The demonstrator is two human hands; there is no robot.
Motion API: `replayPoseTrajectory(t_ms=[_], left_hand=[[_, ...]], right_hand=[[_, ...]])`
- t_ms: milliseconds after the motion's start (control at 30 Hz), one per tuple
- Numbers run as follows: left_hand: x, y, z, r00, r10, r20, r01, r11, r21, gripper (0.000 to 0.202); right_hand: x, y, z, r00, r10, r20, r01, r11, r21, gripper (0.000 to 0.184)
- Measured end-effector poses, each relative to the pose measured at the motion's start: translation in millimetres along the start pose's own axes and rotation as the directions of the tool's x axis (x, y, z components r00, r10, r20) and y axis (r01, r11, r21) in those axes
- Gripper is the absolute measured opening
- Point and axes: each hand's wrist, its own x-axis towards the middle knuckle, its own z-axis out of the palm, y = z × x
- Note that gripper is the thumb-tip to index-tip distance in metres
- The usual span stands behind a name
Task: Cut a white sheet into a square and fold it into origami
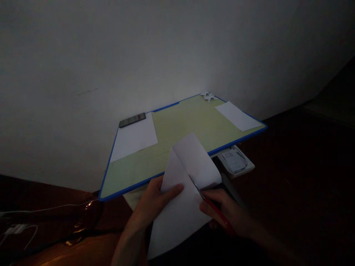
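A sheet of white paper (177, 210) is held up in front of the table's near edge. My left hand (156, 201) grips its left side, thumb lying on top and fingers behind. In my right hand (222, 208) is a pair of scissors (215, 211) with red handles, the fingers wrapped round them. Their blades sit in a cut that runs through the paper, and the part right of the cut curls up and away. Part of the scissors' handle is hidden by my hand.
A pale green table (180, 125) with a blue rim stands against the wall. On its left a phone (132, 120) overlaps a white sheet (135, 140). Another sheet (238, 116) and paper scraps (208, 96) lie at the right. Below the table juts a book (235, 160).
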Motion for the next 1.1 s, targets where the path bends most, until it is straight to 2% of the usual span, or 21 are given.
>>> replayPoseTrajectory(t_ms=[567,1100], left_hand=[[0.6,0.7,-0.3,1.000,0.014,0.001,-0.014,1.000,0.006,0.043],[-0.2,-1.1,-0.1,1.000,-0.007,0.009,0.007,1.000,-0.020,0.043]], right_hand=[[0.1,-3.8,3.7,1.000,0.005,-0.008,-0.005,1.000,-0.013,0.044],[0.7,-1.9,2.2,0.999,-0.035,-0.017,0.033,0.995,-0.094,0.045]])
